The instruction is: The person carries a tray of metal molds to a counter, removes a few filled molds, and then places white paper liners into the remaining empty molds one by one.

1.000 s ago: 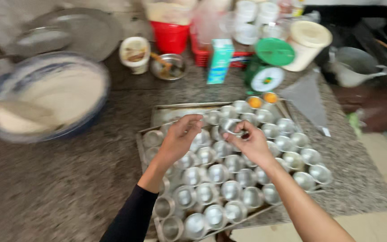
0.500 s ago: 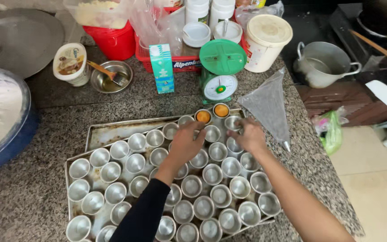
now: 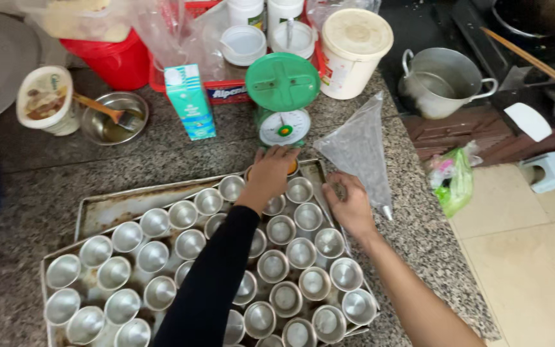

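- Your left hand [image 3: 272, 172], black sleeve up to the wrist, lies palm down at the far edge of the battered metal baking tray [image 3: 107, 209], fingers loosely curled and close together, over a small cup with orange filling [image 3: 291, 168] at the tray's far rim.
- Cannot tell whether that hand pinches the orange-filled cup or only rests on it; the fingertips are hidden under the hand.
- Your right hand [image 3: 350, 205], bare forearm, sits at the tray's right rim, fingers curled in, closed on the lower part of the clear plastic cone-shaped piping bag [image 3: 358, 151].
- Piping bag lies on the grey speckled granite counter [image 3: 27, 186], wide end toward the far side, metal tip [image 3: 387, 213] pointing near and just right of your right hand.
- Tray is packed with rows of small empty shiny metal cups [image 3: 300, 252], standing upright, touching or just beside one another; bare strip of tray at far left.
- Green-topped kitchen scale with round white dial [image 3: 283, 103] stands just beyond your left hand, nearly touching the fingertips.
- Teal-and-white carton [image 3: 190, 103] left of the scale; small steel bowl with a wooden-handled brush [image 3: 112, 119] further left, beside a white tub [image 3: 47, 99].
- White lidded bucket [image 3: 353, 51] right of the scale; steel pot with handles [image 3: 443, 80] beyond it.
- Red plastic basket [image 3: 226, 90] behind the carton.
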